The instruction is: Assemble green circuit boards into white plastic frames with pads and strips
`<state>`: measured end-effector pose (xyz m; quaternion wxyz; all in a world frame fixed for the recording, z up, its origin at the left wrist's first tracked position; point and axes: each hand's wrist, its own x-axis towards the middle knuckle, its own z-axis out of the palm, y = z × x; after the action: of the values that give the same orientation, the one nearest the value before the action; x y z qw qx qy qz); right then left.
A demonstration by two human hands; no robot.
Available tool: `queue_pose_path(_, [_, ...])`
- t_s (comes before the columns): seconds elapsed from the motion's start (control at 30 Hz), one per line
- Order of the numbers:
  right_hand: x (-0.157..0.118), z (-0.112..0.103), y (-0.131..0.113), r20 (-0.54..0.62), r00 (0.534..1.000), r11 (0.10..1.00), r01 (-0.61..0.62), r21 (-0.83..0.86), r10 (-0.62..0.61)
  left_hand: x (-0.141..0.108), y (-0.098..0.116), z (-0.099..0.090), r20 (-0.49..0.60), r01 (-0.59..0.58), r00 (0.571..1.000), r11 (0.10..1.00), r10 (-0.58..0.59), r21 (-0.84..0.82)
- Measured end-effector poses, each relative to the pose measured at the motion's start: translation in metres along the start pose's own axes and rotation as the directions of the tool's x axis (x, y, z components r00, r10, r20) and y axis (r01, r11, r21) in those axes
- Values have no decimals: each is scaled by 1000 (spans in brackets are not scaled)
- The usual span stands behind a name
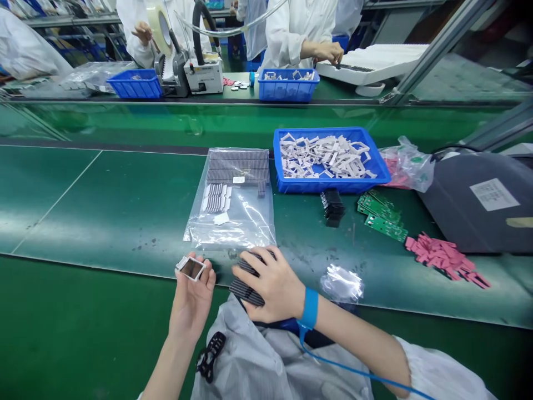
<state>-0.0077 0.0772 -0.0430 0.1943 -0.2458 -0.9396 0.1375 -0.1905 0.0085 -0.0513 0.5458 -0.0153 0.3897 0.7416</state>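
while left fingers (pixel 211 279) clamp a white-framed piece (pixel 192 268) | right fingers (pixel 249 276) spread over dark stack (pixel 245 292) | blue tray (pixel 328 186) holds white frames (pixel 339 153)

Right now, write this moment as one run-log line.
left hand: holds white-framed piece | right hand: on dark stack | beyond: clear bag, blue tray

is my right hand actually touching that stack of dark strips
Touching. In the head view, the right hand lies over the stack of dark strips, its fingers crossing the top and covering part.
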Motion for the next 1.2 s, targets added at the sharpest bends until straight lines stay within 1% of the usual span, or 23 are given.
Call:
queue_pose_path(0.27, [-24,-11,10,11,998,998,63,1,-63,-2,1,3,24,5,1000,1000,-5,6])
queue_pose_path(0.4, [-40,-21,25,-7,995,995,95,0,-95,0,3,-2,27,20,999,1000,-21,23])
queue_pose_path(0.47, [-46,-26,34,-10,993,993,115,1,-115,1,2,-3,27,3,1000,999,-4,35])
queue_pose_path(0.53, [-50,-31,41,13,992,992,123,6,-123,1,0,-2,19,-21,1000,999,20,43])
queue_pose_path(0.67, [-48,-36,48,86,988,992,127,28,-129,0,-1,3,-8,-31,999,998,32,59])
queue_pose_path(0.83, [-38,-42,52,182,979,996,82,31,-86,-4,2,9,4,-4,1000,998,4,61])
queue_pose_path(1.0, [-31,-50,70,248,954,986,162,43,-168,-7,2,9,29,-1,1000,999,0,46])
queue_pose_path(1.2, [-30,-59,94,270,933,971,236,40,-238,-3,1,3,29,0,1000,1000,0,23])
